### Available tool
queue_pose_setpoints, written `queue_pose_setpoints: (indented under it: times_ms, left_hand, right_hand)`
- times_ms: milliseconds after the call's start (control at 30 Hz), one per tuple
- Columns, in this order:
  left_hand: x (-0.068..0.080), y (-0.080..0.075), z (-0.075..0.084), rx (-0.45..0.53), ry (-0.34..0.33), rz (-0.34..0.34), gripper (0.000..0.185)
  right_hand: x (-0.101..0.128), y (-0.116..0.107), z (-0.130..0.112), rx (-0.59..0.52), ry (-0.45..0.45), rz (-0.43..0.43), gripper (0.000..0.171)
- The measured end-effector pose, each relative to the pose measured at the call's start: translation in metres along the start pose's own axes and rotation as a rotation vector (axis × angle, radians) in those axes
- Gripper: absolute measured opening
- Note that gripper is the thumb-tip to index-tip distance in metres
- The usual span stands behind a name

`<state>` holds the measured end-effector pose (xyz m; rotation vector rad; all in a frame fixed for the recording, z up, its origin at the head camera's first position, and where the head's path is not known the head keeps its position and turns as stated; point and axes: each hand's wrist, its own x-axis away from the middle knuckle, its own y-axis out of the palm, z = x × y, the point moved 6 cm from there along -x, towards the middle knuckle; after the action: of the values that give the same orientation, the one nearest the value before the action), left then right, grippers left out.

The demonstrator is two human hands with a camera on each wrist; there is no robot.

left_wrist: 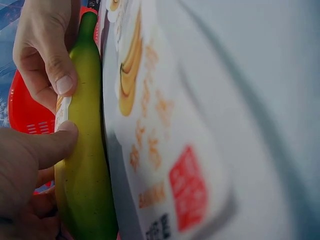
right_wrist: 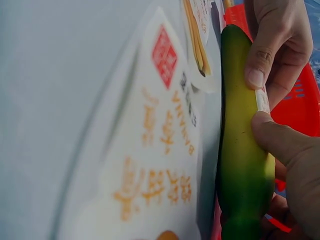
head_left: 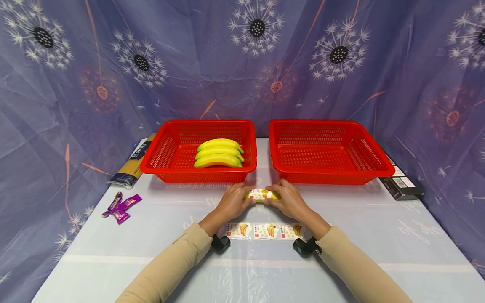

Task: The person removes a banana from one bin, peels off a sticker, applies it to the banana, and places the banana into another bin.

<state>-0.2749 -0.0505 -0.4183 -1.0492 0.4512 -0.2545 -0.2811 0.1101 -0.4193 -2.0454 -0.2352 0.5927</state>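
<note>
Hands (head_left: 261, 202) grip banana (head_left: 262, 194) — label (head_left: 259, 193) on.

Yellows, reds and a blue-violet dandelion print

Between the left hand (head_left: 232, 203) and the right hand (head_left: 289, 201) lay a yellow-green banana (head_left: 262, 195) wearing a white label (head_left: 259, 194) printed with a yellow banana and a red square. Just below the wrists, the sticker strip (head_left: 265, 230) was white with yellow bananas, orange lettering and red squares. Beyond the fingers, both baskets (head_left: 166, 147) (head_left: 363, 145) were bright red mesh, the left one holding yellow bananas (head_left: 219, 153). Far left of the left hand lay purple candy wrappers (head_left: 121, 207). The backdrop cloth (head_left: 242, 59) was blue-violet with white dandelion heads.
</note>
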Motion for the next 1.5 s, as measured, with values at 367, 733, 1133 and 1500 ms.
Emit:
queue_pose_setpoints:
  times_ms: [367, 733, 1133, 1500]
  left_hand:
    - [0.0037, -0.0035, -0.0036, 0.067, -0.008, 0.053, 0.036]
    - [0.0010, -0.0010, 0.0018, -0.036, -0.039, 0.004, 0.041]
    - [-0.0032, 0.0000, 0.0040, -0.071, -0.040, -0.018, 0.043]
    - [-0.0053, 0.0017, 0.0034, -0.060, -0.033, -0.031, 0.044]
  right_hand:
    - [0.0002, -0.0016, 0.0002, -0.016, -0.001, -0.003, 0.041]
    - [0.0017, 0.0006, 0.0028, -0.022, 0.010, -0.019, 0.041]
    - [0.0015, 0.0008, 0.0041, -0.034, 0.022, -0.028, 0.042]
    - [0.0012, 0.0026, 0.0049, -0.033, 0.015, -0.032, 0.041]
